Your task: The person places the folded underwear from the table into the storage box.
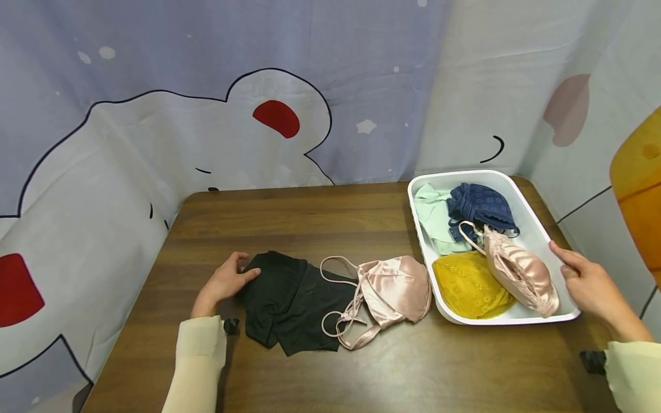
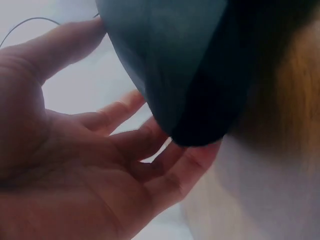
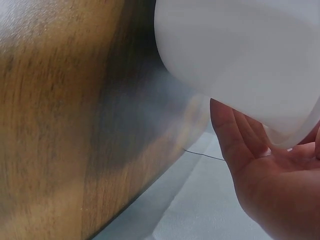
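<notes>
At the table's left, my left hand [image 1: 224,281] touches the edge of a black bra [image 1: 279,292] with loosely bent fingers and thumb. The left wrist view shows the fingertips against the rounded cup [image 2: 170,65]. A pink satin bra [image 1: 395,287] with thin straps lies against the right side of the black one, its straps partly over it. My right hand [image 1: 594,284] grips the right rim of a white plastic tray [image 1: 423,241], thumb on top and fingers beneath the rim. In the right wrist view the tray's outer wall [image 3: 235,55] hides part of those fingers.
Inside the tray lie a mint-green garment [image 1: 434,215], a navy bra [image 1: 480,203], a mustard lace garment [image 1: 470,287] and a pink lace-trimmed bra [image 1: 518,267]. The wooden table [image 1: 310,212] meets a printed curtain [image 1: 372,86] at the back and sides.
</notes>
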The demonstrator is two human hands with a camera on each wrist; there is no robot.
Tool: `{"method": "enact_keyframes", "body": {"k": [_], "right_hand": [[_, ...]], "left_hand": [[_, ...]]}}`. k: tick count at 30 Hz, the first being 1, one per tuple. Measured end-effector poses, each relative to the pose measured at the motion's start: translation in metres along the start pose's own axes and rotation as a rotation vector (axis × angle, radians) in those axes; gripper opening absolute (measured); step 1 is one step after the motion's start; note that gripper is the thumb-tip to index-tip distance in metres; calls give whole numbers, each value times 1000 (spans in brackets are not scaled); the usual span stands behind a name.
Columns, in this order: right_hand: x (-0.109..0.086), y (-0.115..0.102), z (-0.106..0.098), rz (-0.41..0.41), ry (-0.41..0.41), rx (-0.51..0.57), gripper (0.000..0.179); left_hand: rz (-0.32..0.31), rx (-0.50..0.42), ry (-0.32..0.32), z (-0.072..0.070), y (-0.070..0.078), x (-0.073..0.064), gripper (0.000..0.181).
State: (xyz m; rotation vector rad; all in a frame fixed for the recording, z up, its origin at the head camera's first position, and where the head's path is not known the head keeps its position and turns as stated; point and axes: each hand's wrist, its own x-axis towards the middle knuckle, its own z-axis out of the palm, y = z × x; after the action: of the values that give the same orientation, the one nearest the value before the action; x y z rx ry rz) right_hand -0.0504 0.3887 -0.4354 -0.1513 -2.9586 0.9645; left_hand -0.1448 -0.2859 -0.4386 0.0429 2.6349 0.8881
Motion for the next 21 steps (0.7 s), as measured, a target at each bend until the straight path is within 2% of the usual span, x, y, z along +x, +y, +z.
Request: {"method": "enact_keyframes", "body": {"k": [7,16,21], "right_hand": [[0,0,1,4,-1,2,47],[1,1,1,2,2,-6,48],[0,2,2,-3,10,2,48]], "left_hand": [[41,8,30,6,-1,4,54],[196,-66,132,6,0,6,41],[253,-84,207,2,5,3,31]]}}
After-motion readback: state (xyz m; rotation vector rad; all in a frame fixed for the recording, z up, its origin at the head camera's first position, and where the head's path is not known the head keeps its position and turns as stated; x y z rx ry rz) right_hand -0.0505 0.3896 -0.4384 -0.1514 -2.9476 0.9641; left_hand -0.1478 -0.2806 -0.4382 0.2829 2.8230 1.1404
